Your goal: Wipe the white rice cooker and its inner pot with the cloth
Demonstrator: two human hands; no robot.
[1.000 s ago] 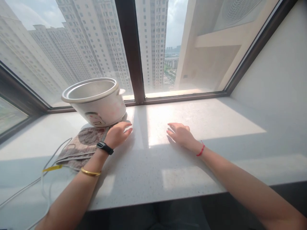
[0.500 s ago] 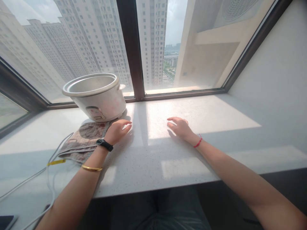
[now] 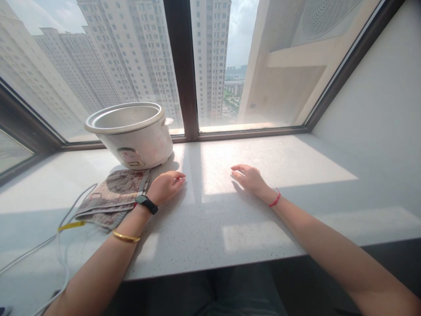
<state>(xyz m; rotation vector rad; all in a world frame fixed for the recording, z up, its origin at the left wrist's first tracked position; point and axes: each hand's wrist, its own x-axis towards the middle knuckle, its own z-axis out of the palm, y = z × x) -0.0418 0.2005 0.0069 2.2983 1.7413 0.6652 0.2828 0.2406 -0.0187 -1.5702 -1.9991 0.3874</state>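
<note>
My left hand (image 3: 166, 187) is over the white speckled sill (image 3: 204, 237), just in front of the rice cooker. Its fingers reach forward, with only a narrow gap to the thumb, and I see nothing in them. The white rice cooker (image 3: 141, 145) has no lid, and its rim faces up. A folded patterned cloth (image 3: 115, 193) lies in front of the cooker, left of my left wrist. My right hand (image 3: 250, 179) is over the sunlit part of the sill. Its thumb and fingers are slightly apart and hold nothing.
A pale cord (image 3: 62, 254) with a yellow tag (image 3: 71, 225) runs along the left side, partly behind my left forearm. The dark window frame (image 3: 190, 96) stands behind the sill, and a white wall (image 3: 371, 109) closes the right side. The sill's front edge is near my forearms.
My left hand has moved slightly right and down, away from the cooker, and its thumb and fingers are closer together. My right hand has barely moved. The view has shifted a little.
</note>
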